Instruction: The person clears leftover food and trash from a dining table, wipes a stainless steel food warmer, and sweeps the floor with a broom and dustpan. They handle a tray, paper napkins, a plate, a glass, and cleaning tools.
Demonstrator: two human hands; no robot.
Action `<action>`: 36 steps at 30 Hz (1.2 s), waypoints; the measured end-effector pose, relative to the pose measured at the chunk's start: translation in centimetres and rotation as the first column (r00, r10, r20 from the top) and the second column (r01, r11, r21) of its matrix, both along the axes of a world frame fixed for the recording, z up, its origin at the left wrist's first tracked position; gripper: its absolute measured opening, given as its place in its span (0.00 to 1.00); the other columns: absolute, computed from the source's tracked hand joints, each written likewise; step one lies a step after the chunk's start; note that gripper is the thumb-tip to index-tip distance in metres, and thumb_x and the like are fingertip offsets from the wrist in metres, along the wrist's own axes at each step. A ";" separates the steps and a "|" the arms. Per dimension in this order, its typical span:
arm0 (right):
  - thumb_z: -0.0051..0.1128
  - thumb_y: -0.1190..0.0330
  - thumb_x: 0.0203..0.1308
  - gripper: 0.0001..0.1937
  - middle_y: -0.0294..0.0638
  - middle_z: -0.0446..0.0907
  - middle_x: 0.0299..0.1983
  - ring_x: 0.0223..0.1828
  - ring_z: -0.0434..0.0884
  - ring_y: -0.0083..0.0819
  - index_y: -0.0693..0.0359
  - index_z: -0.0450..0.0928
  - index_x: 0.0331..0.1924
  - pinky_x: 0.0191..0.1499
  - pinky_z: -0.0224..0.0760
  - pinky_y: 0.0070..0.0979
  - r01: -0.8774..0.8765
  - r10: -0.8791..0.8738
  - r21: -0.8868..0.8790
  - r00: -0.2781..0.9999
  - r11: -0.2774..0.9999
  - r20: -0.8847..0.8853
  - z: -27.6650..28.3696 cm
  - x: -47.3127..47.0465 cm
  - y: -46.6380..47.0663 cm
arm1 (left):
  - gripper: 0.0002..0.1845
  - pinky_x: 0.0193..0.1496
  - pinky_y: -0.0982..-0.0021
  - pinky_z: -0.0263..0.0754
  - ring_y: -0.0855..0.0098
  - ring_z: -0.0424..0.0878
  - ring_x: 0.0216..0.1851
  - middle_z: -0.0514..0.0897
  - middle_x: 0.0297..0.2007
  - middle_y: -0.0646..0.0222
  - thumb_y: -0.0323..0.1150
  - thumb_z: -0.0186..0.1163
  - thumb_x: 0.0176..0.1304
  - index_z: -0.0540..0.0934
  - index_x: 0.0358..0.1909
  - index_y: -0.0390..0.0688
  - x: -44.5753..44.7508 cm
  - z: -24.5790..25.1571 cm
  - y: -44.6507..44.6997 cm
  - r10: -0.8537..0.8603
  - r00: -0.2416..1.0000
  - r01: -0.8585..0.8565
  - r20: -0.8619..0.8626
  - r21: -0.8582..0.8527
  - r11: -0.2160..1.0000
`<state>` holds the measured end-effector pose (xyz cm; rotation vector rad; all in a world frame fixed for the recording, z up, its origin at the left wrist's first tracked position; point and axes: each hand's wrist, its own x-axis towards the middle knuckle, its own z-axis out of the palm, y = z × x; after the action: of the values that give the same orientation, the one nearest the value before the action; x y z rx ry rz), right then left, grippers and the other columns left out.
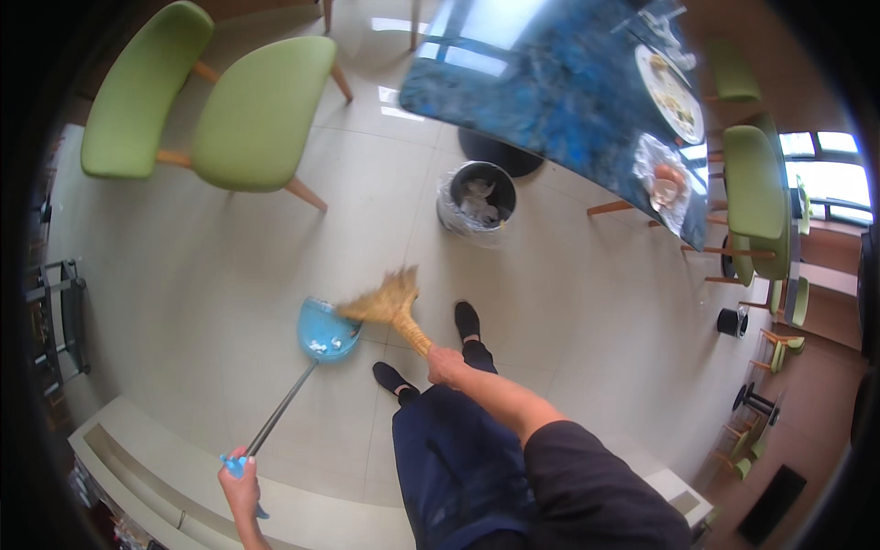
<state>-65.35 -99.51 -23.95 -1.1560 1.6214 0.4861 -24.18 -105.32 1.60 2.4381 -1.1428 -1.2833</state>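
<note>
My left hand [240,485] grips the blue top end of a dustpan's long dark handle [282,416]. At the handle's lower end, the light-blue dustpan [328,335] rests on the tiled floor, holding white scraps and a small dark bit. My right hand [447,364] is closed around the bound grip of a straw broom [385,302]. The broom's bristles fan out leftward and reach the dustpan's right edge; they look slightly blurred.
A lined waste bin [478,203] with crumpled waste stands beyond the broom. Beside it is a blue marbled table [522,75] with a plate of leftovers [670,96] and crumpled wrapping [661,182]. A green chair [265,113] stands at upper left, a pale ledge [158,474] at lower left.
</note>
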 end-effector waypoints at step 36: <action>0.61 0.75 0.39 0.18 0.43 0.78 0.26 0.24 0.79 0.29 0.67 0.75 0.41 0.28 0.73 0.28 0.980 -0.936 -0.012 0.192 0.197 0.294 5.3 -51.2 25.1 | 0.20 0.11 0.80 0.52 0.84 0.58 0.10 0.63 0.14 0.78 0.30 0.57 0.60 0.69 0.51 0.29 -43.8 6.9 22.4 0.145 0.947 -0.173 -0.288 -0.074 0.982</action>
<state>-116.58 -74.38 -18.68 -0.0472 1.8483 -0.6865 -67.97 -82.89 8.47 2.1411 -0.8923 -1.4284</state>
